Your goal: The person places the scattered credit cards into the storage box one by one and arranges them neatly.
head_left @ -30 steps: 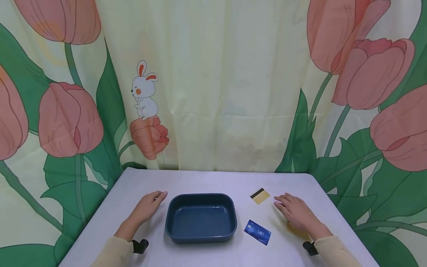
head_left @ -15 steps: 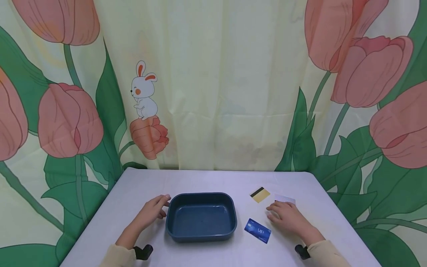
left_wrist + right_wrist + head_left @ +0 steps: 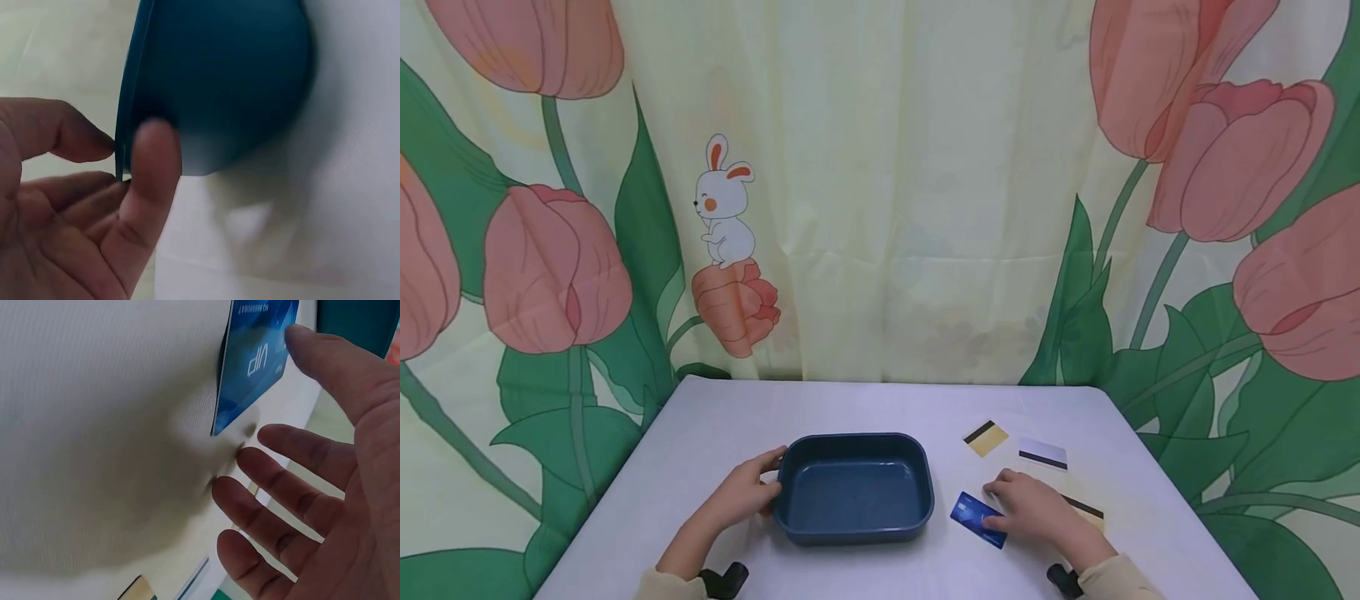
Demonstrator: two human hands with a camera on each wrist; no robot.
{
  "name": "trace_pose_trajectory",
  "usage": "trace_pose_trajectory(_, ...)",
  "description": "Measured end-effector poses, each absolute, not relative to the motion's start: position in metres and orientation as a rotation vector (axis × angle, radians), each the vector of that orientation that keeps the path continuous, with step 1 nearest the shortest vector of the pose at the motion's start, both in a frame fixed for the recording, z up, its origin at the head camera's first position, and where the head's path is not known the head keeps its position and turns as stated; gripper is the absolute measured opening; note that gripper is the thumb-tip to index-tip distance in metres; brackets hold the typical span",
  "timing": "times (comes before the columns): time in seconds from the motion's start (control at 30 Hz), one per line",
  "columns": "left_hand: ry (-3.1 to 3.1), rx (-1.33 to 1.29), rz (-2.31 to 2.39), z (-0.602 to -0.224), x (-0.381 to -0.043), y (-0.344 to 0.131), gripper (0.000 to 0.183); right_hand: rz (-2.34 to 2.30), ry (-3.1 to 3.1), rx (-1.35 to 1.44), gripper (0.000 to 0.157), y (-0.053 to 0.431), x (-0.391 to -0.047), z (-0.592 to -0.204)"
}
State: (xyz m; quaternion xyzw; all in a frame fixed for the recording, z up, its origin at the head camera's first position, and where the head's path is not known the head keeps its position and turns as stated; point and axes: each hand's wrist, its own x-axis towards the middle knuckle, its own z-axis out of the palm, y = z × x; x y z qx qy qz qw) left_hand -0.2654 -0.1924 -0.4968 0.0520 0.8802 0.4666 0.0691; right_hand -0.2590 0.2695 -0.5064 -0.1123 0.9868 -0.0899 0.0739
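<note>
Tulip curtain [image 3: 865, 208] behind pale table [image 3: 850, 408]. Blue card [image 3: 971, 513] right of lower centre; my right hand [image 3: 1030, 510], fingers loose, thumb at it. Left hand [image 3: 741, 497] touches tray [image 3: 853, 535], lower centre; gripping, I can't tell. I'd pinch opposite card edges.

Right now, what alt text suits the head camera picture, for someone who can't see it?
A right hand is over a blue card while a left hand holds a dark blue tray. Three other cards lie on the white table before a tulip-print curtain.

Nearest striped card [image 3: 1089, 513] partly hidden; wrist views' top edges cut off tray [image 3: 225, 75], blue card [image 3: 253, 365].
</note>
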Motion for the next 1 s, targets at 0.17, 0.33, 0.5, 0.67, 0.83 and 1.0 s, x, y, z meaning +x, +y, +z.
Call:
trace_pose_trajectory(0.17,2.532,0.226,1.492,-0.5,-0.263,-0.201,0.07,-0.304,2.932,-0.315,0.053,0.262,-0.257,-0.507)
trace_pose_trajectory(0.33,2.457,0.263,1.515,-0.499,-0.262,-0.205,0.068,-0.408,2.883,-0.275,0.047,0.257,-0.255,-0.506)
trace_pose_trajectory(0.5,2.404,0.26,1.542,-0.496,-0.262,-0.206,0.068,-0.435,2.866,-0.26,0.046,0.253,-0.255,-0.504)
trace_pose_trajectory(0.67,2.39,0.251,1.548,-0.494,-0.262,-0.205,0.068,-0.399,2.876,-0.244,0.056,0.248,-0.254,-0.501)
trace_pose_trajectory(0.83,2.401,0.222,1.538,-0.492,-0.262,-0.204,0.067,-0.386,2.893,-0.243,0.058,0.243,-0.252,-0.5)
trace_pose_trajectory(1.0,2.396,0.203,1.546,-0.493,-0.261,-0.201,0.066,-0.414,2.876,-0.23,0.057,0.242,-0.249,-0.501)
